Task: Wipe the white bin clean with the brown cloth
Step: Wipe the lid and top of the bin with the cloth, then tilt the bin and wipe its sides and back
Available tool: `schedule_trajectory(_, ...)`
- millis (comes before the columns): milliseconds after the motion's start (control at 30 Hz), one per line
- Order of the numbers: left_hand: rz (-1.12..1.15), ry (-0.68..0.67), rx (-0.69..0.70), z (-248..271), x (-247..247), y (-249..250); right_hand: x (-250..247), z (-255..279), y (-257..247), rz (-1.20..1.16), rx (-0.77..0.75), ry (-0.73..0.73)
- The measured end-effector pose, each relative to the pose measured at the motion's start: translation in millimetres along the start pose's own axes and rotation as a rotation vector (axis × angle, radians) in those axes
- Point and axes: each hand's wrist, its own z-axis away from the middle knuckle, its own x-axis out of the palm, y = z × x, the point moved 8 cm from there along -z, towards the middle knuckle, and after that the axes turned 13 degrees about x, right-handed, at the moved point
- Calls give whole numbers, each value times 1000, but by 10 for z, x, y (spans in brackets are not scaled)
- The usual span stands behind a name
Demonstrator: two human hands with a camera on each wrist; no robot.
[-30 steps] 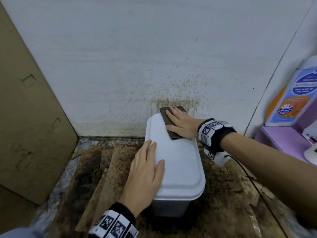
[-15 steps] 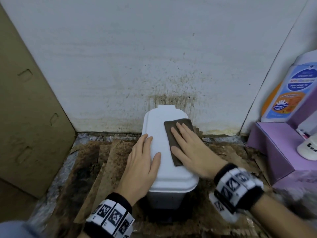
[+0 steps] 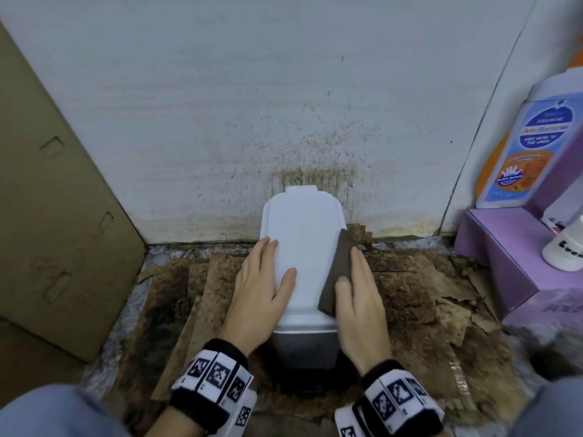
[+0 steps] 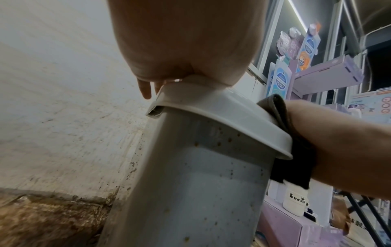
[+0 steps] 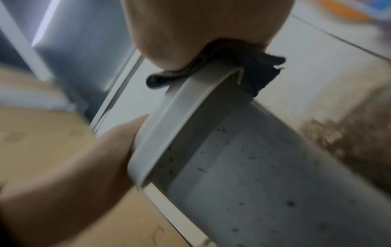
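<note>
The white bin (image 3: 301, 247) stands against the stained wall, lid closed, with brown specks on its body (image 4: 190, 183). My left hand (image 3: 262, 288) rests flat on the lid's left side, fingers straight and thumb on top. My right hand (image 3: 359, 298) presses the brown cloth (image 3: 339, 272) against the lid's right edge with straight fingers. The cloth drapes over that rim (image 5: 260, 73). In the left wrist view the folded cloth (image 4: 277, 113) sits between the rim and my right hand (image 4: 338, 142). In the blurred right wrist view my left hand (image 5: 74, 167) touches the lid's far rim.
A brown cardboard panel (image 3: 47, 216) leans at the left. At the right, a purple box (image 3: 504, 257) carries a white cup (image 3: 564, 250) and a blue and orange bottle (image 3: 523, 146). Dirty, torn cardboard (image 3: 426, 298) covers the floor around the bin.
My right hand slid the cloth from the lid's far end toward me and over to the right edge. The left hand stayed on the lid's left side.
</note>
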Motion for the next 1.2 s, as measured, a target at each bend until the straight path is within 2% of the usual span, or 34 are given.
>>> schedule_trajectory(200, -24, -21, 4, 8, -39, 4, 48, -132, 346, -464, 290, -128)
schedule_trajectory(333, -47, 68, 66, -10, -125, 27, 105, -138, 384, -748, 400, -207)
schedule_trajectory(433, -125, 161, 160, -10, -223, 106, 112, -143, 300, -730, 352, -202)
schedule_trajectory(533, -92, 222, 180, -33, -288, 180, 196, -122, 254, -744, 327, -226)
schedule_trajectory(633, -78, 195, 183, -59, -258, 231, 318, -83, 173, -776, 295, -260)
schedule_trajectory(800, -117, 39, 176, -41, -212, 130, 521, 9, 9, -803, 183, -362)
schedule_trajectory(1033, -91, 66, 103, -72, -431, -115, 715, 24, -4, -804, 178, -337)
schedule_trajectory(1200, -73, 121, 63, -95, -514, -260, 902, 23, 32, -855, 235, -347)
